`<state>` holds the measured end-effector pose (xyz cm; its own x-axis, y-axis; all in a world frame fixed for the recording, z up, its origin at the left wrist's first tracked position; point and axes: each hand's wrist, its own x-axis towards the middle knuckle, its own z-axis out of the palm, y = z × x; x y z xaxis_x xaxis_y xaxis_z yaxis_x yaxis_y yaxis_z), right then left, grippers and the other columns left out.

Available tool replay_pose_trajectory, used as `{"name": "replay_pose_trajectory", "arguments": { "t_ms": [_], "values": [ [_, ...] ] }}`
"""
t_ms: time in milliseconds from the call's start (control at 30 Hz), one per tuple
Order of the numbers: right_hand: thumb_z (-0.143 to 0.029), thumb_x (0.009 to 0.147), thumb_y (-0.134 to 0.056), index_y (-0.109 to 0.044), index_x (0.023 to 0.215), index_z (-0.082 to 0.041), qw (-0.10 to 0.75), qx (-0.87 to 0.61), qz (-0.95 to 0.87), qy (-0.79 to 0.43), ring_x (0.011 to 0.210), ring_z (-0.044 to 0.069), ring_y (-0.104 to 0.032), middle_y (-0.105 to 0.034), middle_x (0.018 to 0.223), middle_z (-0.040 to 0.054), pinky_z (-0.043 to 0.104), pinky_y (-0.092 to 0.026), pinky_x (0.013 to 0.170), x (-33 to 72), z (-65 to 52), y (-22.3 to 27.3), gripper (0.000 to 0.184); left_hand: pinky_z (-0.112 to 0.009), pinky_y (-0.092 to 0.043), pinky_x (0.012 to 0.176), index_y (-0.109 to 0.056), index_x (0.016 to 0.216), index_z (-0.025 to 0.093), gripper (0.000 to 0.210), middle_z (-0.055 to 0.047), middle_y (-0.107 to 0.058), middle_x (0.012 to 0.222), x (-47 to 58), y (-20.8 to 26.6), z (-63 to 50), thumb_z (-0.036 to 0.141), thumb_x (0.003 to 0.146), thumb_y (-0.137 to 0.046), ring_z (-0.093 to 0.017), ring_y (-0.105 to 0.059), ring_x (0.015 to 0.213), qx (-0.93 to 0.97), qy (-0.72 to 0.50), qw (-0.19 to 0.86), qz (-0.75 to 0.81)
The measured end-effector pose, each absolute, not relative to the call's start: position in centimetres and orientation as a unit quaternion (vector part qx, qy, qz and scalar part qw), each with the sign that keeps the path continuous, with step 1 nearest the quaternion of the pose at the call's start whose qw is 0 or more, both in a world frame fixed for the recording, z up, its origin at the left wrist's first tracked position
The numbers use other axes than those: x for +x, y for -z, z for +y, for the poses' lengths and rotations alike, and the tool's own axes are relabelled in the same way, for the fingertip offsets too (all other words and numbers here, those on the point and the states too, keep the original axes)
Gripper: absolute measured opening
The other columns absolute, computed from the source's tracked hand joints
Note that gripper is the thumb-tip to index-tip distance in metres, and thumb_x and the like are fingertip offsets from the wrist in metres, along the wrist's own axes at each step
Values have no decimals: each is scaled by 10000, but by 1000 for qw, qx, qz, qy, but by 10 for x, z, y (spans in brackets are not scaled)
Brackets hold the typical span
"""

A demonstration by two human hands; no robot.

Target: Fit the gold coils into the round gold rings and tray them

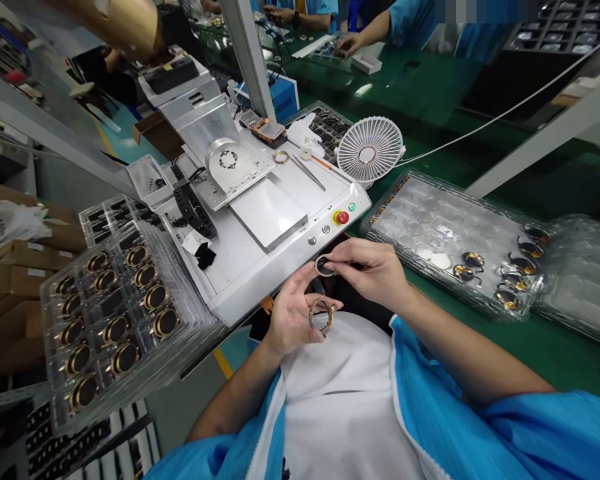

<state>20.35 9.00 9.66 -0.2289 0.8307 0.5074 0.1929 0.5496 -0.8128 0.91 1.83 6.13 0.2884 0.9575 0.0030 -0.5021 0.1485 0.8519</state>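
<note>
My left hand (290, 313) is closed around a gold-rimmed watch case ring (321, 316), pinched by thumb and fingers in front of my white shirt. Just above it, my right hand (373, 270) pinches a small round dark disc with a pale rim (324, 265). The left index fingertip also touches the edge of this disc. Beyond both hands stands a white machine (260, 260) with a red emergency button (341, 217) and a round metal fixture (229, 159).
Stacked clear trays (145, 360) of gold-rimmed watch cases stand at left. Another tray (430, 200) at right bears several dark-and-gold round parts. A white fan (370, 152), tweezers (309, 172) and a gold ring (281, 157) are near the machine's right side. Co-workers' hands (350, 44) show across the bench.
</note>
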Motion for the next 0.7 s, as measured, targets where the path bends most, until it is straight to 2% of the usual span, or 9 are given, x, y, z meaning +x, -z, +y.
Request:
{"name": "replay_pose_trajectory", "arguments": {
  "t_ms": [100, 200, 333, 433, 567, 700],
  "values": [
    [-286, 958, -704, -745, 809, -233, 480, -337, -746, -314, 735, 206, -710, -750, 808, 54, 341, -586, 641, 203, 91, -95, 164, -348, -639, 762, -634, 1409, 286, 981, -178, -612, 1456, 4, -61, 21, 453, 525, -1025, -337, -796, 977, 375, -503, 716, 307],
    [-288, 980, -667, -705, 810, -232, 457, -326, -764, -319, 754, 204, -702, -741, 818, 55, 341, -574, 659, 202, 92, -93, 182, -357, -643, 789, -626, 1412, 237, 1026, -194, -650, 1391, -1, -61, 22, 478, 500, -1028, -335, -798, 959, 368, -492, 722, 319],
    [-257, 989, -652, -664, 829, -230, 448, -304, -782, -309, 762, 193, -687, -724, 833, 54, 326, -555, 664, 200, 95, -92, 163, -331, -643, 774, -633, 1405, 250, 973, -160, -678, 1324, -6, -63, 22, 411, 532, -1030, -325, -796, 975, 363, -489, 730, 308],
    [-249, 998, -633, -655, 852, -233, 432, -281, -797, -314, 802, 203, -689, -717, 858, 62, 337, -567, 704, 198, 98, -92, 149, -359, -645, 825, -659, 1381, 253, 910, -129, -697, 1262, -10, -67, 24, 370, 556, -1026, -312, -796, 972, 357, -489, 738, 297],
    [-263, 1014, -613, -654, 866, -233, 415, -254, -811, -325, 865, 208, -692, -710, 953, 83, 353, -583, 763, 197, 103, -91, 157, -416, -639, 881, -687, 1346, 222, 891, -140, -715, 1235, -17, -71, 27, 392, 541, -1028, -331, -796, 964, 344, -486, 742, 308],
    [-278, 1013, -624, -669, 892, -227, 407, -220, -820, -337, 989, 228, -693, -680, 1105, 110, 374, -587, 825, 197, 105, -90, 139, -399, -646, 837, -698, 1336, 211, 917, -151, -746, 1201, -25, -71, 27, 402, 506, -1037, -339, -801, 946, 329, -475, 754, 314]
  ]
}}
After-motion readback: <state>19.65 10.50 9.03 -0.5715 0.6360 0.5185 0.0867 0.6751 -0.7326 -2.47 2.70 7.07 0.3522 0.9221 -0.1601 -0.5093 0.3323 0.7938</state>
